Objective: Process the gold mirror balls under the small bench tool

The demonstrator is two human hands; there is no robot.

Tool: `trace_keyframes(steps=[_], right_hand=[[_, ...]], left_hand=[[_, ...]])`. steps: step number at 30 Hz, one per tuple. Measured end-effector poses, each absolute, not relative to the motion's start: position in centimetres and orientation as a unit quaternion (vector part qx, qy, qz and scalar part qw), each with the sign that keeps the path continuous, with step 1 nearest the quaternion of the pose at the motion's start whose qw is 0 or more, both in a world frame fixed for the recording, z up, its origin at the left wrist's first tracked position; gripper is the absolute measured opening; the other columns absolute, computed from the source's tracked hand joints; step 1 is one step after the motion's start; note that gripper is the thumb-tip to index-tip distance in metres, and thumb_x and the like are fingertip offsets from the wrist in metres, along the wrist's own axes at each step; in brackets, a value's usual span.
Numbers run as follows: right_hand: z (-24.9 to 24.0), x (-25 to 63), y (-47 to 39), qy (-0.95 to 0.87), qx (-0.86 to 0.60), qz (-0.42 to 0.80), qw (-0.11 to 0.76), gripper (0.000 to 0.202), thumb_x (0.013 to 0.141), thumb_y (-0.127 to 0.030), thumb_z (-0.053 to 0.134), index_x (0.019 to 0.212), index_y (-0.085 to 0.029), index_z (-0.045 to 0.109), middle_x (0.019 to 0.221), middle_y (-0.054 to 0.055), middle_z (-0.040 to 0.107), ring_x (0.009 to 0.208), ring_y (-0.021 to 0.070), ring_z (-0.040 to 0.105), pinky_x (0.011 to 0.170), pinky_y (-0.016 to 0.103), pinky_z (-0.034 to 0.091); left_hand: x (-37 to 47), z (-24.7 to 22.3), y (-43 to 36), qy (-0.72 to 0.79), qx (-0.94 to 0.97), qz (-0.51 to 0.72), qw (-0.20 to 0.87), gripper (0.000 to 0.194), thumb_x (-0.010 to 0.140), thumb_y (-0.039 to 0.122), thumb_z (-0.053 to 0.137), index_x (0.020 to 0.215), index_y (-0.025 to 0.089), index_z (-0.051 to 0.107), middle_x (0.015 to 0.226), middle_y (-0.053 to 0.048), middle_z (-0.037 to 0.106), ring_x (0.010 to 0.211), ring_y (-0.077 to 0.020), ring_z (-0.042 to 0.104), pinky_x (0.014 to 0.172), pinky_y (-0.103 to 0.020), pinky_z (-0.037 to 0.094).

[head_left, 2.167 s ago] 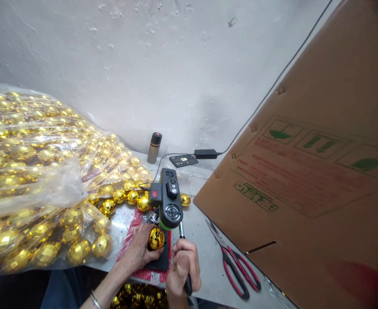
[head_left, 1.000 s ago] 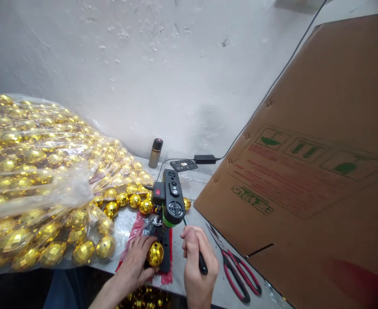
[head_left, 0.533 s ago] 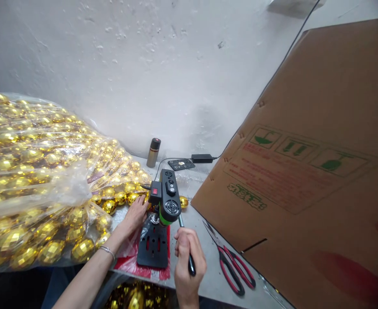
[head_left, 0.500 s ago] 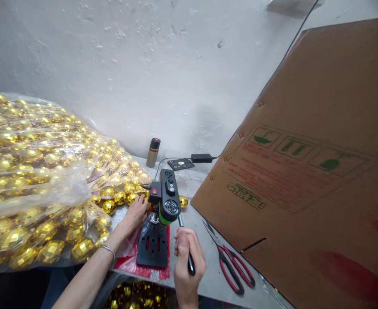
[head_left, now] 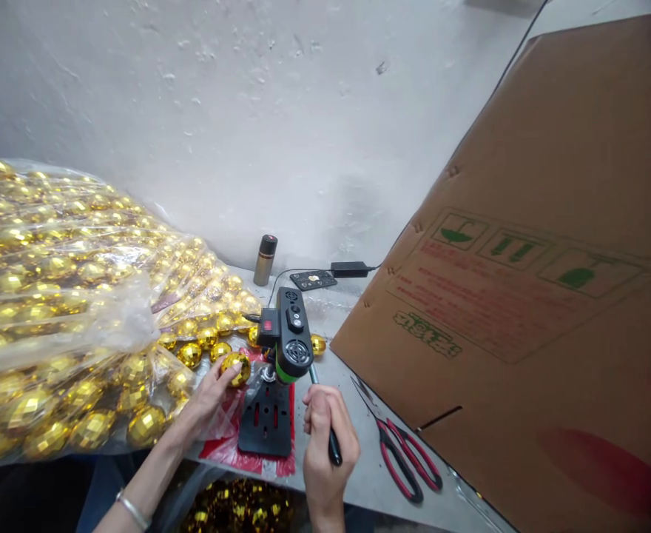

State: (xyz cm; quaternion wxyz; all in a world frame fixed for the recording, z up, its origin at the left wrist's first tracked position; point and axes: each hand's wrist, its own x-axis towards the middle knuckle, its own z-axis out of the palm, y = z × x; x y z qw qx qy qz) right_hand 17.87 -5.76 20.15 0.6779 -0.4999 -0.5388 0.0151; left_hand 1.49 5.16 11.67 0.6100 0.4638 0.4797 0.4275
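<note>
A shiny gold faceted ball is held in my left hand, just left of a small black machine with a red switch. My right hand is wrapped round a lever with a black grip, at the machine's right side. The machine's slotted black base rests on red plastic. Several loose gold balls lie behind my left hand, at the mouth of a clear bag full of such balls.
Red-and-black scissors lie right of my right hand, beside a large cardboard box. Behind the machine are a dark-capped bottle, a black patterned plate and a power adapter. More gold balls sit below the table edge.
My left hand has drawn back toward me and to the left from behind the machine, and a gold ball now shows in its fingers. My right hand stays on the lever.
</note>
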Motion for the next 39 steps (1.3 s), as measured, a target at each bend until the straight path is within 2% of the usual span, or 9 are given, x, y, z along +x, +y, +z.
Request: trace_keyframes(steps=[3,5,12,18,24,26,28,31,39], right_hand=[[21.2,17.7,-5.6,-0.527,-0.505,0.015,0.683,0.035,0.109,-0.025,0.048,0.076,-0.022,0.055,0.07,-0.003,0.052,0.057,0.0103,0.048,0.053,0.024,0.039],[21.9,17.8,-5.4,-0.523,-0.511,0.022,0.682,0.037,0.11,-0.027,0.048,0.074,-0.022,0.054,0.068,-0.003,0.052,0.056,0.0104,0.048,0.053,0.024,0.039],[22.8,17.9,-5.3,-0.533,-0.512,0.031,0.673,0.038,0.11,-0.03,0.047,0.073,-0.022,0.054,0.066,-0.004,0.05,0.055,0.0104,0.047,0.051,0.023,0.038],[22.3,17.9,-5.4,-0.533,-0.514,0.037,0.671,0.036,0.11,-0.029,0.047,0.076,-0.022,0.055,0.069,-0.003,0.051,0.058,0.0108,0.049,0.053,0.023,0.041],[22.1,17.9,-5.6,-0.534,-0.521,0.036,0.665,0.035,0.11,-0.029,0.047,0.076,-0.022,0.055,0.068,-0.004,0.05,0.056,0.0106,0.047,0.05,0.022,0.039],[22.1,17.9,-5.7,-0.534,-0.524,0.037,0.663,0.035,0.11,-0.029,0.048,0.076,-0.023,0.055,0.068,-0.004,0.05,0.055,0.0106,0.047,0.05,0.022,0.039],[22.0,17.9,-5.8,-0.536,-0.521,0.033,0.663,0.035,0.11,-0.028,0.048,0.076,-0.023,0.055,0.068,-0.004,0.051,0.057,0.0107,0.049,0.051,0.021,0.041],[22.0,17.9,-5.8,-0.539,-0.517,0.031,0.664,0.035,0.109,-0.028,0.048,0.076,-0.023,0.055,0.069,-0.003,0.052,0.058,0.011,0.05,0.053,0.022,0.042],[21.9,18.0,-6.0,-0.543,-0.514,0.037,0.663,0.032,0.109,-0.024,0.048,0.078,-0.022,0.057,0.07,-0.003,0.055,0.057,0.0102,0.051,0.052,0.021,0.042]], left_hand=[[2.3,11.2,2.6,0.445,0.375,0.392,0.712,0.066,0.078,0.067,0.079,0.122,0.021,0.061,0.075,0.003,0.068,0.056,-0.0132,0.064,0.047,-0.021,0.041],[3.1,10.8,1.5,0.439,0.33,0.396,0.736,0.059,0.081,0.06,0.082,0.12,0.022,0.06,0.074,0.005,0.066,0.05,-0.0091,0.059,0.043,-0.018,0.037],[4.2,9.8,0.9,0.407,0.201,0.398,0.797,0.032,0.092,0.045,0.078,0.109,0.022,0.063,0.088,0.001,0.074,0.059,-0.0079,0.068,0.054,-0.017,0.054],[4.3,8.4,0.7,0.425,0.315,0.418,0.738,0.06,0.07,0.048,0.096,0.114,0.021,0.066,0.086,0.002,0.074,0.056,-0.0074,0.065,0.044,-0.015,0.043],[5.5,7.3,0.7,0.502,0.513,0.359,0.597,0.084,0.078,0.058,0.082,0.145,0.017,0.053,0.053,0.008,0.065,0.038,-0.0191,0.06,0.041,-0.026,0.042],[5.5,7.3,0.7,0.5,0.573,0.356,0.543,0.074,0.081,0.055,0.078,0.143,0.019,0.057,0.072,0.0,0.077,0.051,-0.0242,0.071,0.053,-0.034,0.055],[5.4,7.3,0.7,0.485,0.63,0.369,0.481,0.063,0.082,0.048,0.076,0.137,0.021,0.061,0.105,-0.01,0.082,0.084,-0.0313,0.08,0.08,-0.044,0.063],[5.0,7.3,0.9,0.472,0.693,0.353,0.416,0.058,0.082,0.041,0.073,0.136,0.021,0.062,0.133,-0.016,0.076,0.122,-0.0363,0.073,0.106,-0.051,0.056],[5.8,6.7,1.8,0.459,0.775,0.307,0.307,0.053,0.082,0.036,0.072,0.131,0.021,0.064,0.126,-0.015,0.076,0.115,-0.0377,0.07,0.101,-0.054,0.054]])
